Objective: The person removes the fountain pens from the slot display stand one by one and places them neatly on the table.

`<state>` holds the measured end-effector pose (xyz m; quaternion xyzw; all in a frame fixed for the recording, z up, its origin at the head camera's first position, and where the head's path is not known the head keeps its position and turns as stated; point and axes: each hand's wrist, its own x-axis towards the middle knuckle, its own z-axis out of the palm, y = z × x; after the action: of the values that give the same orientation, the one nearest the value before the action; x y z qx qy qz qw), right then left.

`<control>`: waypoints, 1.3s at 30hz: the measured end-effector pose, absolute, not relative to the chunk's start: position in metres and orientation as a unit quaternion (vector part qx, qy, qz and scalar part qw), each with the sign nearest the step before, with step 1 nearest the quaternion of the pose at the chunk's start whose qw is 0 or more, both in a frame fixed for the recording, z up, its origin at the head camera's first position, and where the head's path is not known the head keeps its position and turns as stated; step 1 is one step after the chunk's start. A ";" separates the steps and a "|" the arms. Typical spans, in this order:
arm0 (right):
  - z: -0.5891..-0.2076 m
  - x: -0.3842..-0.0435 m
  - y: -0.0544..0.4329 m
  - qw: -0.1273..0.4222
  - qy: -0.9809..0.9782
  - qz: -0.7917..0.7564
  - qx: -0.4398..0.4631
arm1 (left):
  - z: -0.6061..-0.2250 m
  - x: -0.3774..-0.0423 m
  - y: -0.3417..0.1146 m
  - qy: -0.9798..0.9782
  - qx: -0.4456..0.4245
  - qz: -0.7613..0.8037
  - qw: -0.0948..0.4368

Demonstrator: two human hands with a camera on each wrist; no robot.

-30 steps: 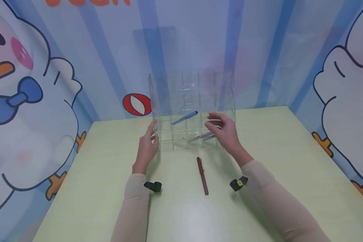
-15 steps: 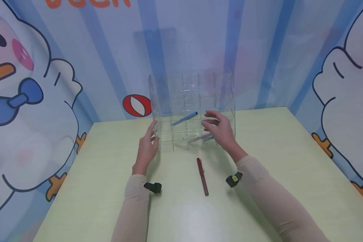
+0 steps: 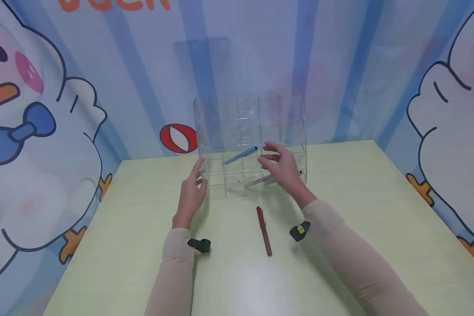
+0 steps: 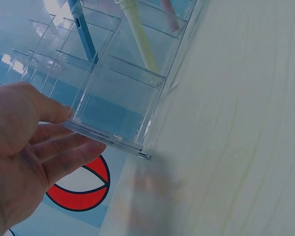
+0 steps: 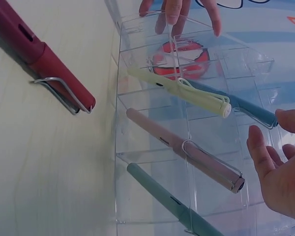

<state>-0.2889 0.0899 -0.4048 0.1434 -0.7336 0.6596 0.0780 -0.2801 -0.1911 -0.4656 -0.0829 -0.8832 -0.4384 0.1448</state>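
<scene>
My left hand (image 3: pixel 192 188) rests its fingers against the left side of a clear compartmented pen rack (image 3: pixel 217 177). Inside the rack, a blue pen (image 3: pixel 241 155) leans in a compartment behind the front row. Just right of its cap, my right hand (image 3: pixel 283 169) hovers with thumb and fingers parted, holding nothing. A pale yellow pen (image 5: pixel 187 93), a pink pen (image 5: pixel 177 147) and a green pen (image 5: pixel 169 199) slant in the front row, partly hidden in the head view. On the table before the rack lies a dark red pen (image 3: pixel 264 230).
The rack stands on a pale wooden table (image 3: pixel 237 281), close to a printed backdrop (image 3: pixel 150 66) with cartoon ducks. Its transparent walls and dividers are hard to make out. Both wrists wear small black cameras.
My right hand has moved left over the rack, closer to the blue pen's cap. The left hand and the pens have stayed in place.
</scene>
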 end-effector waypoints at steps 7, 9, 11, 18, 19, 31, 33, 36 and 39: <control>-0.401 -0.290 0.083 0.074 -0.733 0.660 0.144 | -0.464 -0.280 -0.190 -0.886 -0.077 -0.436 0.138; -0.401 -0.291 0.082 0.074 -0.733 0.661 0.145 | -0.464 -0.279 -0.190 -0.886 -0.073 -0.437 0.135; -0.401 -0.292 0.080 0.073 -0.732 0.662 0.145 | -0.464 -0.279 -0.190 -0.887 -0.071 -0.437 0.133; -0.397 -0.295 0.073 0.071 -0.735 0.661 0.135 | -0.465 -0.280 -0.191 -0.886 -0.072 -0.439 0.131; -0.396 -0.295 0.073 0.071 -0.736 0.659 0.134 | -0.465 -0.280 -0.191 -0.885 -0.073 -0.440 0.131; -0.400 -0.304 0.066 0.100 -0.756 0.631 0.143 | -0.464 -0.280 -0.192 -0.880 -0.081 -0.447 0.140; -0.401 -0.305 0.065 0.096 -0.755 0.632 0.144 | -0.464 -0.280 -0.192 -0.880 -0.082 -0.447 0.141; -0.401 -0.306 0.064 0.087 -0.757 0.632 0.142 | -0.464 -0.279 -0.192 -0.880 -0.081 -0.448 0.137; -0.401 -0.307 0.064 0.082 -0.762 0.626 0.145 | -0.464 -0.280 -0.193 -0.881 -0.084 -0.445 0.137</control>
<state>-0.3068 0.0641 -0.4012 0.1451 -0.7617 0.6262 0.0818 -0.2798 -0.1928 -0.4637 -0.0840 -0.8812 -0.4446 0.1370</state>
